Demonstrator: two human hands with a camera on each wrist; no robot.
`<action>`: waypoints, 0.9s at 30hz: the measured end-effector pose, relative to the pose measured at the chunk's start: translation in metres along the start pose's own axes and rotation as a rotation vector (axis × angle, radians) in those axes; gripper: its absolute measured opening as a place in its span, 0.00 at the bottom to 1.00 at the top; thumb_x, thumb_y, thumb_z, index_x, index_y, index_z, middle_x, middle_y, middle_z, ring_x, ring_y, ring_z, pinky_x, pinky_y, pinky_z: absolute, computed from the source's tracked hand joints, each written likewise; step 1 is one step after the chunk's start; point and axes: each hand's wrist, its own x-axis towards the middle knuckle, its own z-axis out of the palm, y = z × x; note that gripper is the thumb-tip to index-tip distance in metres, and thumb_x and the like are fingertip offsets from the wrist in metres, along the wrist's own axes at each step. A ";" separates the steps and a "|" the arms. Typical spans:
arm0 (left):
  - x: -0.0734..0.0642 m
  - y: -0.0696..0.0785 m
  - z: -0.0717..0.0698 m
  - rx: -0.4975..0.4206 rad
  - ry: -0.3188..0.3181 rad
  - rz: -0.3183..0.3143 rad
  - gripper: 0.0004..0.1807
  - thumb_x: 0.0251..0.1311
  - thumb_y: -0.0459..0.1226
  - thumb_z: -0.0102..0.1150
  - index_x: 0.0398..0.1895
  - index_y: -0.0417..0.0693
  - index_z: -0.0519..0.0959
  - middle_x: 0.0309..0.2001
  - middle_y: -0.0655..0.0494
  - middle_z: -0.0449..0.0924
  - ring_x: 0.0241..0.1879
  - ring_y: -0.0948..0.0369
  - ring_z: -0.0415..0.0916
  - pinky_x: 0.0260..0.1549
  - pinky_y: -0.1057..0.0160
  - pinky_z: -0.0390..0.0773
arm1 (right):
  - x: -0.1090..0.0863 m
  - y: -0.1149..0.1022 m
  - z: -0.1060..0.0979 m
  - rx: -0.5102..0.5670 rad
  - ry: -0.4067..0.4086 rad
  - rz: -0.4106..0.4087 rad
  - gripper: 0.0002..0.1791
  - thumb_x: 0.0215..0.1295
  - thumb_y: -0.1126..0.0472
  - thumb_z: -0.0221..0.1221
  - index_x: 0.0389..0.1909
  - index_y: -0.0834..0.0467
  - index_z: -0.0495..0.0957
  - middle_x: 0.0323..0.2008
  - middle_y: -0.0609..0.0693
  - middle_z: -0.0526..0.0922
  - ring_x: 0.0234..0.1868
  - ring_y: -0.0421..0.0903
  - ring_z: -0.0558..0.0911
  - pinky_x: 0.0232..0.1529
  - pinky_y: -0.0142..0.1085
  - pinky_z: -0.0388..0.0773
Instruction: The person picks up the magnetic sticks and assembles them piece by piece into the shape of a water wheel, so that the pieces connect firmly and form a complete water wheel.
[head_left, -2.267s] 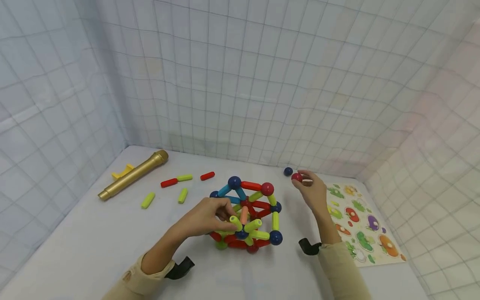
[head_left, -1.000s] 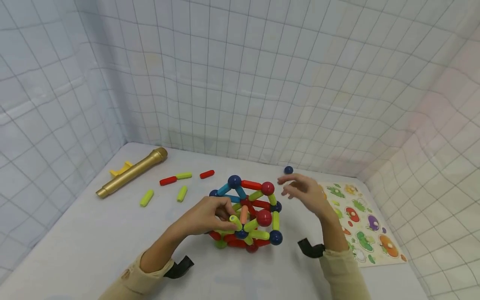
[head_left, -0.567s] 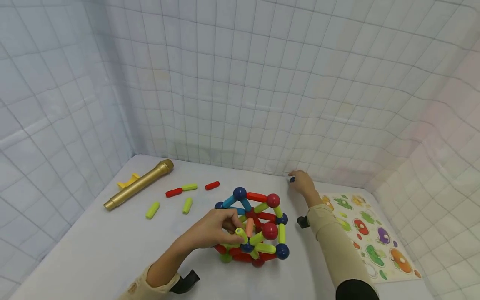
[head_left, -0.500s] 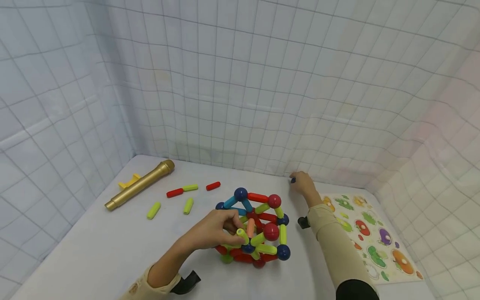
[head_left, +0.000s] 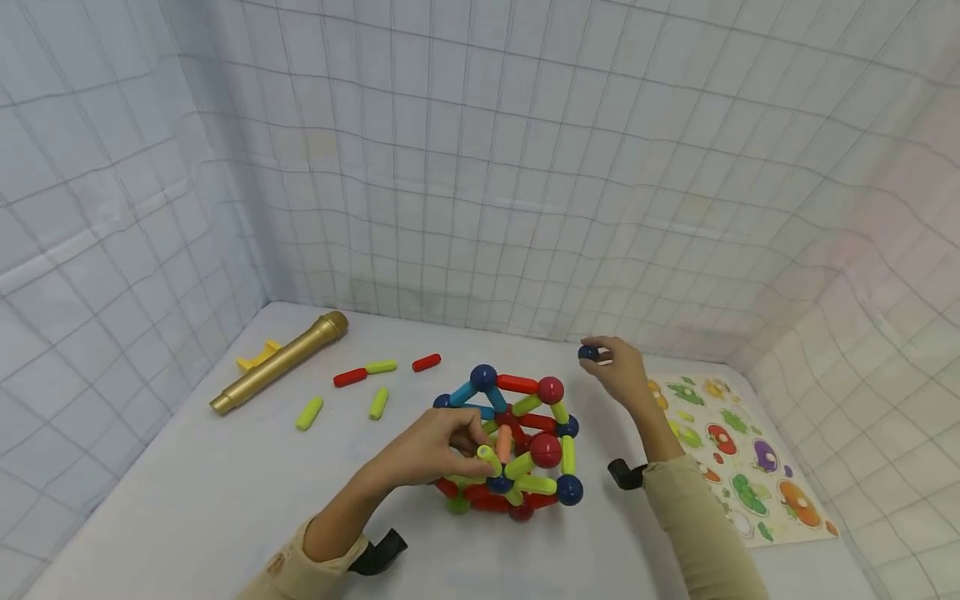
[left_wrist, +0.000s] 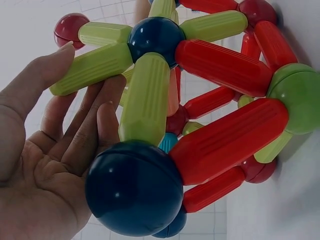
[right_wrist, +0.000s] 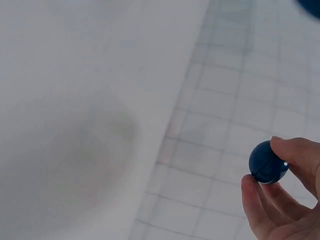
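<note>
A framework of coloured magnetic rods and balls point(head_left: 517, 383) stands mid-table in the head view. My left hand point(head_left: 431, 450) pinches a lime-green magnetic rod point(head_left: 489, 457) that sticks up from a dark blue ball on its near side. In the left wrist view, thumb and fingers lie on either side of that rod point(left_wrist: 95, 68). A red ball point(head_left: 545, 451) sits on the tip of the neighbouring lime rod. At the back right, my right hand point(head_left: 621, 373) holds a dark blue ball point(head_left: 588, 353) between thumb and fingers, the same ball point(right_wrist: 268, 162) in the right wrist view.
Loose red and lime rods point(head_left: 309, 413) lie left of the framework. Farther left, a gold microphone point(head_left: 281, 362) lies beside a yellow piece point(head_left: 258, 356). A sheet with vegetable pictures point(head_left: 738, 458) lies at the right. Grid-patterned cloth walls point(head_left: 480, 192) enclose the table.
The right hand has put a red ball on a lime rod of the framework, gone back, and picked up the dark blue ball. The left hand keeps its pinch.
</note>
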 end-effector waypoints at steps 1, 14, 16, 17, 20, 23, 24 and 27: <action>0.000 0.000 0.000 0.001 0.001 0.000 0.13 0.54 0.41 0.71 0.35 0.48 0.75 0.37 0.58 0.85 0.36 0.66 0.84 0.41 0.69 0.82 | -0.008 -0.010 -0.005 0.021 0.024 -0.042 0.21 0.62 0.64 0.64 0.56 0.61 0.78 0.54 0.62 0.79 0.49 0.58 0.84 0.44 0.46 0.84; 0.001 0.001 0.000 -0.016 -0.005 0.007 0.14 0.55 0.40 0.70 0.36 0.43 0.75 0.39 0.53 0.85 0.37 0.63 0.84 0.40 0.69 0.82 | -0.089 -0.139 -0.020 0.168 -0.057 -0.728 0.21 0.50 0.71 0.70 0.48 0.59 0.81 0.49 0.54 0.83 0.45 0.43 0.83 0.43 0.31 0.82; 0.001 0.001 0.000 -0.017 -0.005 0.011 0.14 0.55 0.40 0.70 0.36 0.43 0.75 0.38 0.53 0.85 0.37 0.63 0.83 0.39 0.69 0.82 | -0.093 -0.148 -0.013 0.149 -0.114 -0.781 0.20 0.51 0.70 0.70 0.47 0.59 0.82 0.49 0.54 0.82 0.42 0.42 0.84 0.39 0.26 0.81; 0.001 0.001 0.001 -0.017 -0.007 0.014 0.14 0.55 0.40 0.70 0.36 0.43 0.75 0.38 0.53 0.85 0.37 0.63 0.83 0.39 0.68 0.82 | -0.095 -0.152 -0.010 0.125 -0.126 -0.800 0.19 0.51 0.69 0.70 0.47 0.59 0.82 0.49 0.54 0.82 0.42 0.42 0.84 0.39 0.23 0.80; 0.001 0.001 0.001 -0.006 -0.009 0.022 0.14 0.56 0.40 0.69 0.39 0.44 0.76 0.38 0.53 0.86 0.37 0.63 0.83 0.40 0.67 0.82 | -0.099 -0.159 -0.003 0.075 -0.138 -0.822 0.18 0.52 0.67 0.71 0.46 0.58 0.83 0.49 0.55 0.81 0.36 0.40 0.83 0.32 0.17 0.75; 0.001 0.001 0.002 0.004 -0.012 0.023 0.16 0.56 0.41 0.69 0.45 0.46 0.78 0.40 0.53 0.87 0.39 0.63 0.84 0.40 0.66 0.83 | -0.102 -0.163 0.001 0.024 -0.134 -0.815 0.18 0.52 0.64 0.72 0.46 0.57 0.84 0.49 0.55 0.80 0.40 0.41 0.82 0.37 0.17 0.76; 0.001 0.000 0.002 0.004 -0.011 0.022 0.16 0.56 0.41 0.69 0.46 0.46 0.78 0.41 0.53 0.86 0.39 0.62 0.85 0.40 0.66 0.83 | -0.103 -0.164 0.002 0.012 -0.141 -0.808 0.18 0.53 0.63 0.71 0.46 0.56 0.84 0.49 0.54 0.80 0.41 0.41 0.82 0.37 0.18 0.76; 0.001 0.000 0.002 0.009 -0.009 0.011 0.16 0.56 0.40 0.69 0.44 0.45 0.78 0.40 0.53 0.85 0.38 0.62 0.84 0.39 0.66 0.83 | -0.105 -0.165 0.006 -0.040 -0.179 -0.807 0.17 0.54 0.60 0.71 0.47 0.55 0.84 0.49 0.52 0.80 0.46 0.43 0.81 0.44 0.21 0.78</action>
